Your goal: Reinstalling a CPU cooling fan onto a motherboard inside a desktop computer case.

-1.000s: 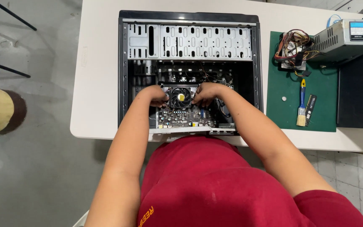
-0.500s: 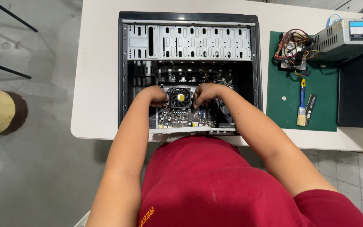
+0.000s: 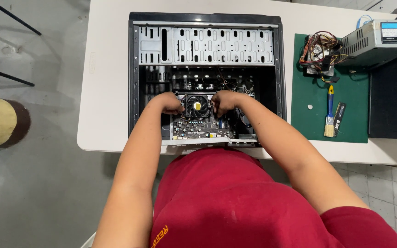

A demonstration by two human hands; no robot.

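Head view, left to right: a white table (image 3: 106, 92) carries an open computer case (image 3: 134, 73) lying on its side, with the motherboard (image 3: 198, 128) in its lower half near the person. The left hand (image 3: 168, 103) is curled against the left edge of the processor cooler fan (image 3: 197, 105); the right hand (image 3: 224, 102) is curled against its right edge. Both look closed around the cooler's sides, though the fingertips are hidden, so I cannot tell whether they pinch a clip or only steady the cooler. The cooler sits flat on the board, between the two hands.

Judged from this grip, the step goes best with even pressure on both sides, so the cooler stays level and does not rock on the chip beneath. Loose wires (image 3: 235, 85) run just behind the hands and should be kept out of the fan.

Further right, a green mat (image 3: 313, 124) holds a small brush (image 3: 329, 112), a memory stick (image 3: 339, 118) and a power supply (image 3: 373, 41).
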